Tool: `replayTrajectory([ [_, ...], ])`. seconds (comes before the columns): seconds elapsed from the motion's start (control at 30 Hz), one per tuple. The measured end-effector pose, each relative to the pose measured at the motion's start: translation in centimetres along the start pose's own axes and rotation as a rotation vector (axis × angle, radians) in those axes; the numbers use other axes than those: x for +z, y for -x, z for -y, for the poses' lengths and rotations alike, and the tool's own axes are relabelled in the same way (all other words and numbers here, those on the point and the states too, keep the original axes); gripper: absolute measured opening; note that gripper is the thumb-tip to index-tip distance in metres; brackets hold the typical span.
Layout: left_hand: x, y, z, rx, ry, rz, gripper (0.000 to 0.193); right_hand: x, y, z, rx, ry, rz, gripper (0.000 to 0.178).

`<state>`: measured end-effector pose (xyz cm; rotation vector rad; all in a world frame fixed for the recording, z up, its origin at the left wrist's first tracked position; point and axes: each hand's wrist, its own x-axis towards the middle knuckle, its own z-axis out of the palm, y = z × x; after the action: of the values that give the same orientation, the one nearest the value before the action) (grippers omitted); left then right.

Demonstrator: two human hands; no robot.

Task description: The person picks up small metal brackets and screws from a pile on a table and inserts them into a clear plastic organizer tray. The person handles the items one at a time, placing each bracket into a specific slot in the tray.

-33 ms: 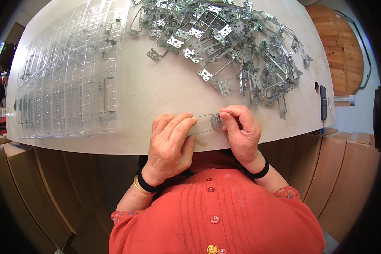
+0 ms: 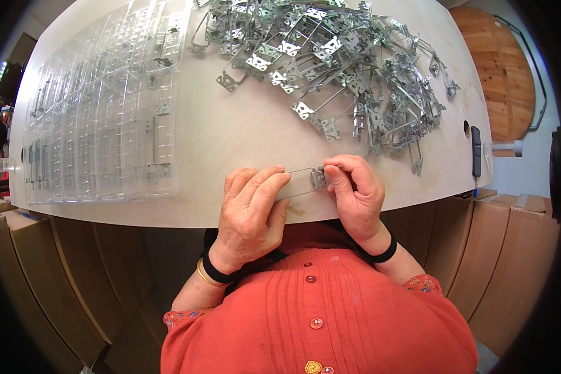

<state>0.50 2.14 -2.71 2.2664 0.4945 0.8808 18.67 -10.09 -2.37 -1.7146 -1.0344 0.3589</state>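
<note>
Near the table's front edge, my hands hold a metal bracket (image 2: 318,179) with two thin rods and a small stamped plate. Its left end is hidden behind the fingers of my left hand (image 2: 248,212), which is closed on the rods. My right hand (image 2: 360,198) pinches the plate end between thumb and forefinger. Beyond them lies a tangled heap of similar metal brackets (image 2: 279,80), at the far middle and right. Clear plastic trays (image 2: 81,168) with long ribbed compartments lie on the left, and some metal pieces show in them.
The white table (image 2: 230,131) has a curved front edge close to my body. A dark narrow device (image 2: 476,153) lies at its right edge, beside a hole. Cardboard boxes (image 2: 498,243) stand below on both sides. A round wooden board (image 2: 498,75) is at the right.
</note>
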Motion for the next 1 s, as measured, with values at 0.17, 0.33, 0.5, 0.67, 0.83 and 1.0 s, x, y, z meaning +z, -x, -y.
replayTrajectory([
  [0.17, -0.01, 0.02, 0.01, -0.001, -0.002, 0.002, 0.051, 0.0, 0.21, -0.64, -0.006, -0.026, 0.002, 0.009],
  [0.33, 0.02, -0.08, 0.02, 0.019, -0.005, -0.004, 0.053, 0.1, -0.06, -0.37, -0.014, -0.011, -0.008, 0.01],
  [0.5, -0.03, 0.01, -0.02, 0.003, 0.003, 0.004, 0.051, 0.17, 0.0, -0.47, 0.013, -0.032, -0.005, 0.009],
  [0.67, -0.14, 0.04, -0.21, -0.002, -0.02, 0.021, 0.05, 0.12, -0.25, -0.26, -0.053, 0.045, -0.019, 0.009],
  [0.83, -0.15, 0.07, -0.21, -0.006, -0.033, 0.031, 0.049, 0.38, -0.64, -0.16, -0.134, 0.04, -0.05, 0.014],
  [1.0, -0.1, 0.09, -0.16, 0.008, -0.044, 0.038, 0.046, 0.03, -0.34, 0.16, -0.042, 0.046, 0.002, 0.013],
])
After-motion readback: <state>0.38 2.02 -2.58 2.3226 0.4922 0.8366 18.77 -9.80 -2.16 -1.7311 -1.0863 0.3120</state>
